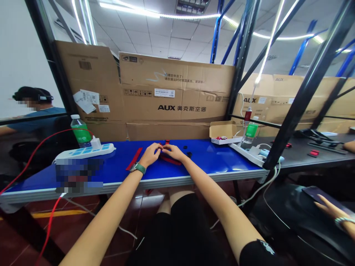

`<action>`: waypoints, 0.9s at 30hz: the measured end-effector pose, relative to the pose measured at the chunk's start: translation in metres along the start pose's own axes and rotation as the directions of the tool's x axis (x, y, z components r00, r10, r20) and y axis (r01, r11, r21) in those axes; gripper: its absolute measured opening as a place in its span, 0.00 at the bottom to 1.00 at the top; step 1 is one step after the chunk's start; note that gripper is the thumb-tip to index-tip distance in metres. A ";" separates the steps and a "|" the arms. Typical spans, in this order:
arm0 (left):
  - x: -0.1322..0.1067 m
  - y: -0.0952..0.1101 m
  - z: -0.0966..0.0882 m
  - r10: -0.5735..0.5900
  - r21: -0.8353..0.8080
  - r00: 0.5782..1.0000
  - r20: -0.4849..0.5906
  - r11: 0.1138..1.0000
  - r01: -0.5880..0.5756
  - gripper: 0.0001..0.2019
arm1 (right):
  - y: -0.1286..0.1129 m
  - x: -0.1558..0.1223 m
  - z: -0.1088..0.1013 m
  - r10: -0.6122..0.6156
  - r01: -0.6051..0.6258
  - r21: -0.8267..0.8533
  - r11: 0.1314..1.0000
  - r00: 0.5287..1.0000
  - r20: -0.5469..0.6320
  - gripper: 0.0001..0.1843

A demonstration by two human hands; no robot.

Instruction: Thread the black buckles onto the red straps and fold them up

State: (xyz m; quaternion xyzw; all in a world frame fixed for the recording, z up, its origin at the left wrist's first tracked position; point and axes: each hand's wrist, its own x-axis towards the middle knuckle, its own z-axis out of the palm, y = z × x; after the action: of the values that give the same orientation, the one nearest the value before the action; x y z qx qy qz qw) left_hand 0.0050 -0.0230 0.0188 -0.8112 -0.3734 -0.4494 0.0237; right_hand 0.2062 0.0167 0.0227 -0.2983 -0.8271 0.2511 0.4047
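Both of my hands meet over the blue tabletop (219, 159), fingertips close together on a red strap (171, 160). My left hand (151, 154), with a green-banded watch at the wrist, has its fingers closed on the strap's upper part. My right hand (174, 152) is closed on it from the other side, and the strap curves beneath that palm. Another flat red strap (134, 159) lies just left of my left hand. Small black pieces (189, 154) sit to the right of my right hand. Exactly what the fingertips pinch is partly hidden.
A white power strip (83, 152) and a green-labelled bottle (80, 131) stand at left. An open cardboard box (224, 133) holds small items at the back right, beside another power strip (248, 156). Cardboard panels (177, 96) rise behind. Other people sit on both sides.
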 end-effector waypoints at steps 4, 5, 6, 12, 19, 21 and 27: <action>-0.005 -0.001 0.005 0.016 0.077 0.968 0.251 0.996 -0.036 0.06 | 0.000 -0.009 -0.028 0.261 -0.359 -0.356 0.863 0.920 -0.293 0.14; -0.005 -0.001 0.005 0.001 0.115 0.962 0.272 0.993 -0.034 0.05 | 0.001 -0.013 -0.036 0.327 -0.474 -0.441 0.762 0.870 -0.369 0.16; -0.006 0.000 0.005 -0.020 0.157 0.963 0.270 0.987 -0.024 0.05 | 0.002 -0.017 -0.044 0.396 -0.585 -0.490 0.647 0.806 -0.440 0.19; -0.008 0.004 0.002 -0.195 0.386 0.969 0.153 0.914 0.123 0.04 | 0.002 -0.026 -0.057 0.651 -0.824 -0.477 0.306 0.546 -0.526 0.27; -0.006 0.019 0.000 0.025 0.300 0.937 0.347 0.944 -0.136 0.13 | -0.003 -0.021 -0.048 0.656 -0.778 -0.542 0.317 0.593 -0.467 0.30; -0.005 0.022 0.000 0.028 0.355 0.936 0.350 0.921 -0.160 0.14 | -0.001 -0.020 -0.046 0.617 -0.710 -0.602 0.366 0.669 -0.414 0.30; -0.003 0.026 -0.001 0.108 0.340 0.931 0.347 0.911 -0.233 0.14 | 0.013 -0.012 -0.049 0.447 -0.523 -0.593 0.612 0.848 -0.286 0.15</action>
State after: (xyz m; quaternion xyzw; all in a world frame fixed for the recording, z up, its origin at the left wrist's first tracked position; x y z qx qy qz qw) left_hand 0.0196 -0.0436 0.0244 -0.8834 -0.3781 -0.2277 0.1571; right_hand 0.2559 0.0259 0.0345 -0.6454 -0.7257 0.0309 0.2364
